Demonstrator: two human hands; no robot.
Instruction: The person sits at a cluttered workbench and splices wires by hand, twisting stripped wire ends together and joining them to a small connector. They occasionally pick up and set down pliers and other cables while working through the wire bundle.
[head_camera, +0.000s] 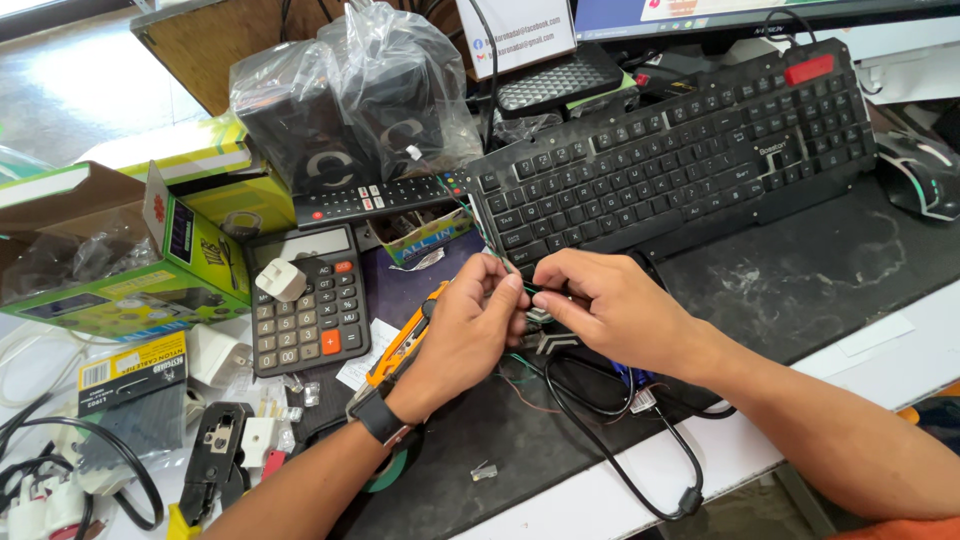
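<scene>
Head view: both hands meet at the middle of the desk (860, 350), just near of a black keyboard (670, 150). The left hand (470, 330) has its fingers curled together, pinching thin coloured wires (505, 262) between thumb and forefinger; the right hand (600, 305) is likewise closed, its fingertips nipping the same wires just right of the left's grip, so the two hands touch. The wires run up and left toward the keyboard's near-left corner, and a black cable (610, 455) loops below the hands toward the near edge. An orange tool (405, 345) lies under the left wrist, which wears a watch (380, 415). Left of the hands sit a calculator (305, 300) with a white plug (280, 280) on it, and a remote (375, 200) beyond; a crimper (215, 455) lies at near left, and a clear connector (484, 470) rests on the dark mat near the front. To handle such fine strands well, I judge it best to keep both pinches close together, hold the strands flat and side by side, and smooth them with short, even pulls so none cross or slip. Whether the strand ends are bare cannot be told.
</scene>
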